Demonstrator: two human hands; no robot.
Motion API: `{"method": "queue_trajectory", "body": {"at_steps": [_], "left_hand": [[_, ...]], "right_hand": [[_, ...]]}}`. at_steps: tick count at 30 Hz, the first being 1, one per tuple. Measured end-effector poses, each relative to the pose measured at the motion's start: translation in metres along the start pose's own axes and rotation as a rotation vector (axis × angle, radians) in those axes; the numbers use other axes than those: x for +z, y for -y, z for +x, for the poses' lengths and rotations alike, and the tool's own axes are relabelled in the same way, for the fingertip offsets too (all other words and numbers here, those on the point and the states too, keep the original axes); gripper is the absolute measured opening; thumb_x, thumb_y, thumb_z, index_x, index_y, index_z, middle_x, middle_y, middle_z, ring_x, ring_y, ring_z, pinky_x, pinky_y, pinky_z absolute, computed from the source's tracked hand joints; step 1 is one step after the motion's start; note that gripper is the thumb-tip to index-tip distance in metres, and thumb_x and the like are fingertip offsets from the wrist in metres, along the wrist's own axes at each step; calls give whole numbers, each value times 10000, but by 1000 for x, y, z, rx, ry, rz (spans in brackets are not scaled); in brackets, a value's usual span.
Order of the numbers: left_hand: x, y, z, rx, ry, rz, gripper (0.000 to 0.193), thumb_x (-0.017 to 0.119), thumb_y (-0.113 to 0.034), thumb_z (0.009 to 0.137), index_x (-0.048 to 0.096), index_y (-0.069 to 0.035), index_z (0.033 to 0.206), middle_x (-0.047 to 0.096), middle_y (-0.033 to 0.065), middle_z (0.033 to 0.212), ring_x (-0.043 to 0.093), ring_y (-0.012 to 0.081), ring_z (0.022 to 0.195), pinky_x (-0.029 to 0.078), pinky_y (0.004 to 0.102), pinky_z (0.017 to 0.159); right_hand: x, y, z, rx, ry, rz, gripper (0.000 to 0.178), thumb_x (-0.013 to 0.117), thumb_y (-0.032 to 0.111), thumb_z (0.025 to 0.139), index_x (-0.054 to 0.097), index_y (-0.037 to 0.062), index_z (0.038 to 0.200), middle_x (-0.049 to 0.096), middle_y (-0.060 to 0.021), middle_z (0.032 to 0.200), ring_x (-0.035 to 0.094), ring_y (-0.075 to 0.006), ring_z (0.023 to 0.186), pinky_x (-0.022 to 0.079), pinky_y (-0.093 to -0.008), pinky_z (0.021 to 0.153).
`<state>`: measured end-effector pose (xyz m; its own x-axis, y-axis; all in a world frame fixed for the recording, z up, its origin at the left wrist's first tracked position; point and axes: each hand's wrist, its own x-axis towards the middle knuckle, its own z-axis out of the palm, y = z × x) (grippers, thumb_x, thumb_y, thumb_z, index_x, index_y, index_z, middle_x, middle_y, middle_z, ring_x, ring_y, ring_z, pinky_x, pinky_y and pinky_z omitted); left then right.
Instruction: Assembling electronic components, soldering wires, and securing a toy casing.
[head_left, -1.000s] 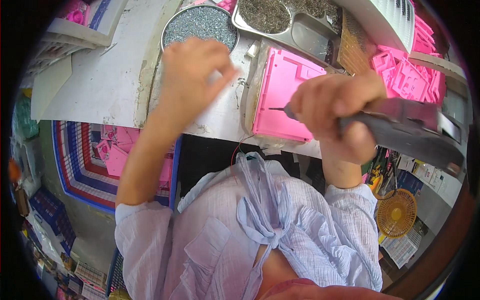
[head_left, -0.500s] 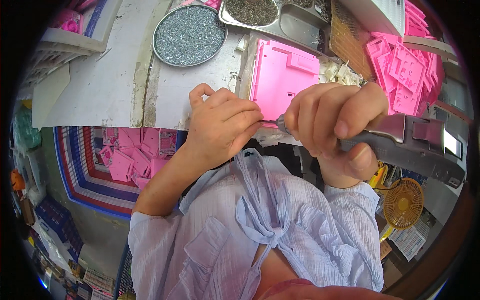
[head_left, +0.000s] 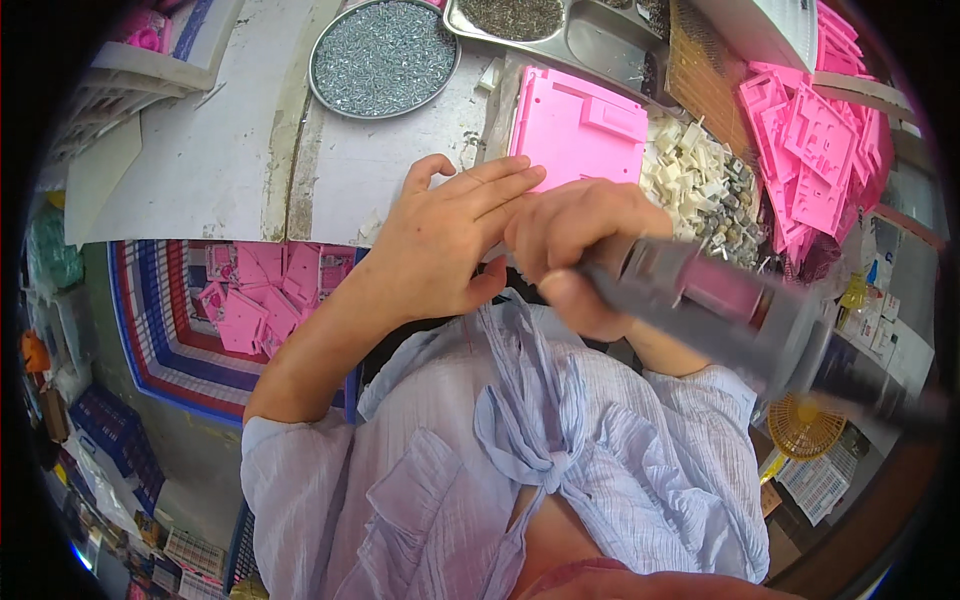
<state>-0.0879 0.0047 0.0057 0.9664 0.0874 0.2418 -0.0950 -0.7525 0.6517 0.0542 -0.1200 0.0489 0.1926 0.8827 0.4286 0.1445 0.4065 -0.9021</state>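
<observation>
My right hand (head_left: 585, 235) is wrapped round a dark grey power screwdriver (head_left: 715, 300), whose body tilts down to the right and is blurred. Its tip is hidden behind my hands. At the table's near edge lies a flat pink plastic panel (head_left: 570, 130) with a raised block near its far right side. My left hand (head_left: 440, 230) rests its stretched fingertips on the panel's near left part, thumb held apart. The near edge of the panel is covered by both hands.
Beyond the panel stand a round dish of screws (head_left: 385, 60) and a metal tray (head_left: 610, 50) of small parts. White and metal pieces (head_left: 700, 180) lie right of it, then stacked pink parts (head_left: 820, 150). A striped basket (head_left: 150, 350) holds pink parts at lower left.
The screwdriver and my right hand have moved left and toward me, the tool's rear swinging lower. My left fingers have straightened from a curled pinch near the bit onto the panel.
</observation>
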Motion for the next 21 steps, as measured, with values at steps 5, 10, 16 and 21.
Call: {"method": "queue_trajectory", "body": {"at_steps": [5,10,16,21], "left_hand": [[0,-1,4,-23,4,-33,564,721,-97,680,666,-57,1240,603,88,1433,536,197,1356,357,456,966],[-5,-12,18,3,-1,143,494,703,-64,724,677,-65,1218,643,73,1340,599,220,1231,384,446,956],[36,-25,79,113,-93,254,393,706,-156,847,695,-88,1234,657,33,1336,587,269,1107,442,415,933],[44,-30,84,77,-47,404,411,739,-196,838,710,-141,1244,646,-12,1371,571,245,1094,375,430,1002]], "right_hand": [[-5,-8,6,-103,79,-50,221,738,111,912,538,20,893,576,-84,637,543,-199,499,517,-341,533],[-54,29,-2,-28,-79,37,286,674,222,951,589,5,1116,560,-38,645,538,-156,561,497,-368,583],[-126,38,-20,-151,-353,194,228,570,155,974,552,-2,1139,488,-29,608,441,-132,497,400,-321,517],[-130,1,-27,-28,-455,53,137,558,103,971,565,23,1082,467,-26,600,435,-144,525,364,-335,526]]}}
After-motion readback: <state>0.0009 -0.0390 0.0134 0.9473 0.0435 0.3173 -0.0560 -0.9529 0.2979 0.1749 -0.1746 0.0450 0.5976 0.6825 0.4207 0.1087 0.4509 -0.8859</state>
